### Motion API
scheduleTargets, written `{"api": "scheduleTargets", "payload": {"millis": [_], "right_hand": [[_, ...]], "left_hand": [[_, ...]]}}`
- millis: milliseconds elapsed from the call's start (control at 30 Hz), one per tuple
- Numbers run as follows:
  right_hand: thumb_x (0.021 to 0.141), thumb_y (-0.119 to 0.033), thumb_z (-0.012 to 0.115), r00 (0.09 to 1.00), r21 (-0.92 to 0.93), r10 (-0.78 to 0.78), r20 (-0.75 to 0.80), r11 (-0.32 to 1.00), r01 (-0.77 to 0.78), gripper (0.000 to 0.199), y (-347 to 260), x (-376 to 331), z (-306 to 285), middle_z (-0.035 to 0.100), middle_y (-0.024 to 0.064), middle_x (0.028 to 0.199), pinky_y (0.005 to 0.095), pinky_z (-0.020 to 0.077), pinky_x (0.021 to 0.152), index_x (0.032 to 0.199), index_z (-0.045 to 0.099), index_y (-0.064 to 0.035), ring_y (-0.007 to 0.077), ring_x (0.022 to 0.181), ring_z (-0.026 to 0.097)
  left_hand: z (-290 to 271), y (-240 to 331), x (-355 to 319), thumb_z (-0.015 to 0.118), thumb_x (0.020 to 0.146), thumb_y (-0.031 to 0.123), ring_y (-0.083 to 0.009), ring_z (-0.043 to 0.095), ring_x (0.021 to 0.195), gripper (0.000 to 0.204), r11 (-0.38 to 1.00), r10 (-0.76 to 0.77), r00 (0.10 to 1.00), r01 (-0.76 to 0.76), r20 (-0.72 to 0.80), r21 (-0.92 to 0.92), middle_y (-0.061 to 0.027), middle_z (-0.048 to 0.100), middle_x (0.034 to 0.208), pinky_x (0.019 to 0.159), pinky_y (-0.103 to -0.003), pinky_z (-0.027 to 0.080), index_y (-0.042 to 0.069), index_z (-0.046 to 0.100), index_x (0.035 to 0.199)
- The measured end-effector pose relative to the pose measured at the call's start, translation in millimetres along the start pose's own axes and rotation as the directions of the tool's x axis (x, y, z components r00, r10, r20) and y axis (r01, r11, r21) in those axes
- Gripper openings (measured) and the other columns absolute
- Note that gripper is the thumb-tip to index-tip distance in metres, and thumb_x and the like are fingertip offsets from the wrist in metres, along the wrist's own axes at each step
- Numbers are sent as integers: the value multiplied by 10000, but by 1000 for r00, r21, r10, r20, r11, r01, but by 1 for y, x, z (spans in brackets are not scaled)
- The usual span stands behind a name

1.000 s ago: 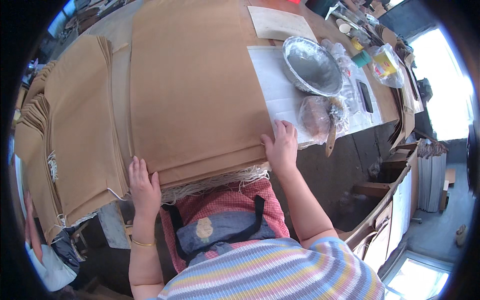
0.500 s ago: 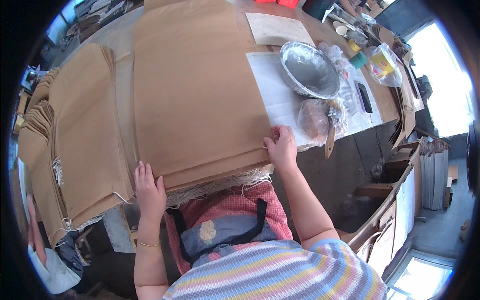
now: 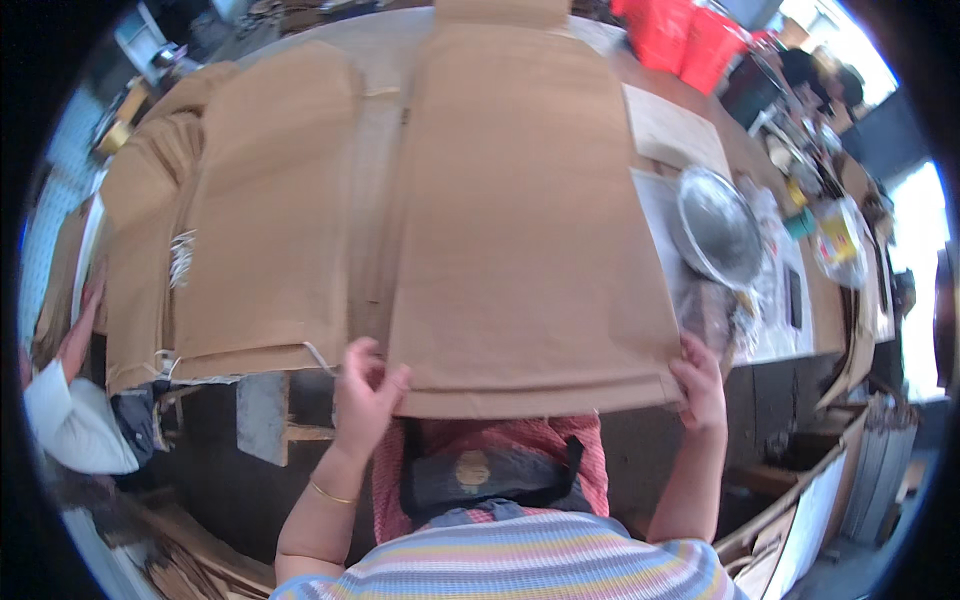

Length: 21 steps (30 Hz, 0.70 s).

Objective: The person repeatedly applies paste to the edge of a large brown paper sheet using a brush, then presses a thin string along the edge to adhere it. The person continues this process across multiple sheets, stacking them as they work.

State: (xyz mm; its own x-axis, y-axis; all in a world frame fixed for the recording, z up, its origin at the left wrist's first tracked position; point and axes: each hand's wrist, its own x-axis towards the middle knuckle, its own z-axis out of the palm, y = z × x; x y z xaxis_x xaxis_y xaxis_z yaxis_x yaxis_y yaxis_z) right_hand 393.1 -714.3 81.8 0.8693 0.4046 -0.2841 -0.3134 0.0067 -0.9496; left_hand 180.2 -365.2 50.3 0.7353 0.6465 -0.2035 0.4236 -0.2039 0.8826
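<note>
A long brown kraft paper sack lies lengthwise before me, with a fold line across its near end. My right hand pinches its near right corner, thumb and fingers closed on the edge. At the near left corner, my left hand has its thumb over the paper and its fingers curled beside the edge, partly blurred. Between the hands the near edge hangs over the table's front. To the left lies a pile of similar sacks, with white string sticking out at its near end.
Right of the sack stand a powder-dusted metal bowl and a dark phone on white sheeting. Red bags stand at the far right. Another person's arm shows at the left rim. A wooden-edged bin is at lower right.
My view has tilted up and shifted left. My left hand has gone from lying flat on the edge to curling at the corner. The loose strings under the sack's near edge are now covered.
</note>
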Motion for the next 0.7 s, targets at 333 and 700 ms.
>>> {"api": "scheduleTargets", "payload": {"millis": [333, 700], "right_hand": [[954, -38, 450, 928, -627, -371, 37, 714, 311, 251, 82, 29, 102, 643, 85, 1010, 261, 459, 854, 1168, 556, 41, 119, 960, 578], [834, -104, 531, 922, -353, 45, 385, 930, 102, 434, 106, 80, 374, 636, 265, 968, 398, 491, 825, 1228, 468, 65, 340, 930, 627]], "left_hand": [[-67, -30, -24, 599, 901, 168, -316, 483, 539, 255, 836, 484, 767, -264, -422, 481, -159, 498, 608, 509, -409, 384, 14, 508, 718], [-351, -152, 78, 572, 888, 229, -288, 503, 627, 320, 791, 181, 790, 237, -586, 564, -205, 557, 682, 617, -404, 407, -54, 560, 739]]}}
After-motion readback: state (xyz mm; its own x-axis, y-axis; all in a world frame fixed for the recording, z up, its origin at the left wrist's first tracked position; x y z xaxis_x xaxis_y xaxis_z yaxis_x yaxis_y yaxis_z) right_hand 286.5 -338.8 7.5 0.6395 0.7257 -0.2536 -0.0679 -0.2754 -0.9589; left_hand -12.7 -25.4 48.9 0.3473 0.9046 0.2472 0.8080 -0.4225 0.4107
